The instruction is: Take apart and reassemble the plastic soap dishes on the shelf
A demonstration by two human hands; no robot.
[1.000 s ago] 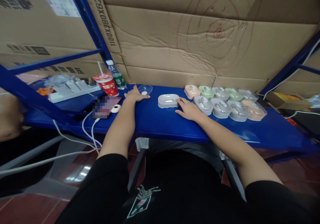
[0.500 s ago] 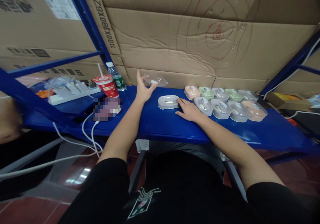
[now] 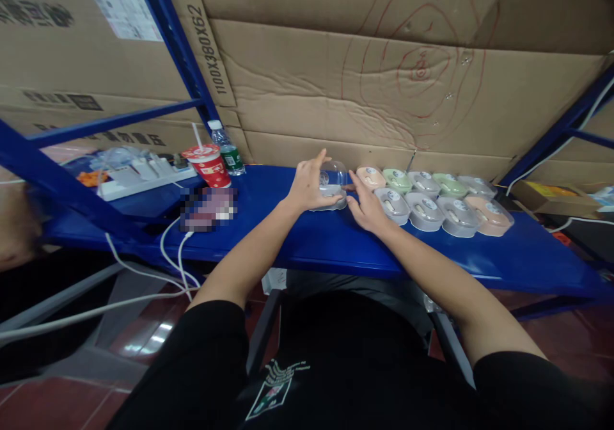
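Observation:
A grey oval box (image 3: 330, 205) rests on the blue table in front of me. Over it a clear plastic lid (image 3: 338, 173) with a round sticker stands tilted up, its lower edge at the box. My left hand (image 3: 309, 185) grips the lid from the left, thumb in front and fingers behind. At the box's right end is my right hand (image 3: 365, 207), fingers apart, its fingertips close to or touching the box and lid. Just right of that hand sits a lidded grey box (image 3: 392, 205), part of two rows of similar boxes.
Lidded boxes in peach, green and grey, such as a peach box (image 3: 490, 214), fill the table's right side. A red cup (image 3: 210, 166) with a straw, a water bottle (image 3: 229, 151) and a blurred-out item (image 3: 210, 209) with white cables are at left. Cardboard (image 3: 297, 78) walls the back.
My left hand has brought the clear lid rightward from beside the cup to the grey box. My right hand has shifted slightly, staying at the box's right end.

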